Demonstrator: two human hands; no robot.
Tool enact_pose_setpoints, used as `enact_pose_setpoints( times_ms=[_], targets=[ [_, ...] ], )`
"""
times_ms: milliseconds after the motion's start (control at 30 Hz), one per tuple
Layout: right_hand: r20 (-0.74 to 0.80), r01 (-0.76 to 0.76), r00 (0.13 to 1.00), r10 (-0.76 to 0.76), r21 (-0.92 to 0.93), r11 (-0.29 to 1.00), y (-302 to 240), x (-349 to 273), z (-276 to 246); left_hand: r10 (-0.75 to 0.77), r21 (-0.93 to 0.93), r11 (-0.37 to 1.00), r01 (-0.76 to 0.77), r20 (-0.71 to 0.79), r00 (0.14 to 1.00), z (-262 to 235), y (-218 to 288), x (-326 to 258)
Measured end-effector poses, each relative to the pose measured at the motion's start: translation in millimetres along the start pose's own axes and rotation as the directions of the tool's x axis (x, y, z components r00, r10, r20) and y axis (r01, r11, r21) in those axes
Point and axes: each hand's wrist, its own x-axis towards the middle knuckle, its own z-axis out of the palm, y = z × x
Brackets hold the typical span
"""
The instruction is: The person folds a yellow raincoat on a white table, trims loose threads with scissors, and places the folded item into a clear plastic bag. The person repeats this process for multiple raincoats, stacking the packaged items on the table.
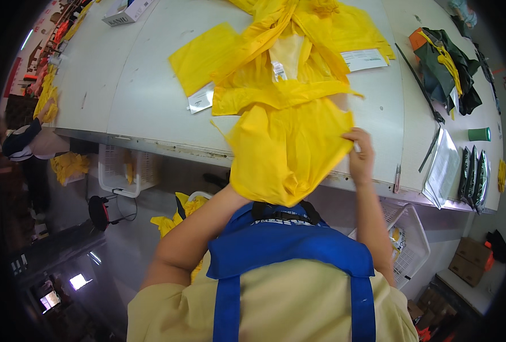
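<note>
A thin yellow hooded jacket lies spread on the white table, with its hood part drawn toward me over the front edge. At the right edge of that part, my right hand pinches the fabric between closed fingers. My left forearm reaches up to the lower left of the hood, where the cloth hides the hand and its fingers. A small white label shows inside the neck. White printed papers stick out from under yellow cloth on both sides.
Dark green garments, a green thread spool, packed dark bundles and clear plastic bags lie on the table's right. White baskets stand under the table. Another person works at the far left.
</note>
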Motion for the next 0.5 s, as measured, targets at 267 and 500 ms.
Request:
enact_pose_setpoints(
  times_ms=[267, 500],
  targets=[
    [0.365, -0.062, 0.918, 0.158, -0.26, 0.964, 39, -14, -79, -0.394, 0.165, 0.859, 0.485, -0.391, 0.832, 10, -35, -54],
    [0.407, -0.064, 0.866, 0.29, -0.485, 0.872, 98, 23, -108, -0.061, 0.128, 0.991, 0.025, 0.287, 0.956, -35, -75, -14]
  ],
)
